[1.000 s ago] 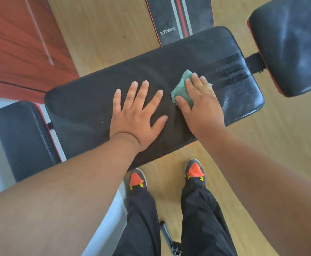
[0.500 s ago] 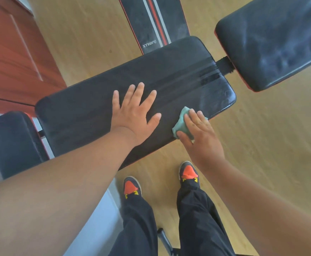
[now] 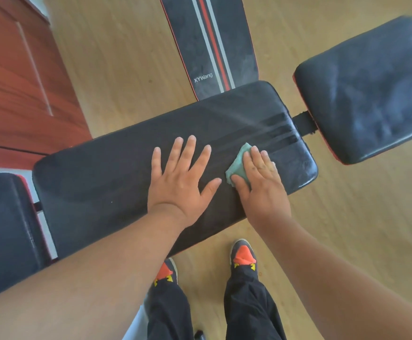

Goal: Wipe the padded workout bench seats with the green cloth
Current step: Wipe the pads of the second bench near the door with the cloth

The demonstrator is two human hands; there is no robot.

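Note:
A long black padded bench seat (image 3: 107,177) lies across the middle of the view. My left hand (image 3: 181,177) rests flat on its middle with fingers spread, holding nothing. Just to its right, my right hand (image 3: 261,185) presses the green cloth (image 3: 236,168) onto the pad; the cloth pokes out from under the fingers. Darker wiped streaks run across the pad's right end. A second black pad (image 3: 369,99) sits at the upper right, joined by a black bracket. A third black pad (image 3: 4,231) is at the lower left.
A black board with red and white stripes (image 3: 212,42) lies on the wooden floor (image 3: 116,65) behind the bench. A red-brown wooden door (image 3: 16,77) is at the upper left. My own feet in orange-toed shoes (image 3: 243,253) stand just in front of the bench.
My right hand has slid the cloth from the pad's near edge back up onto its right part. My left hand has stayed flat on the pad.

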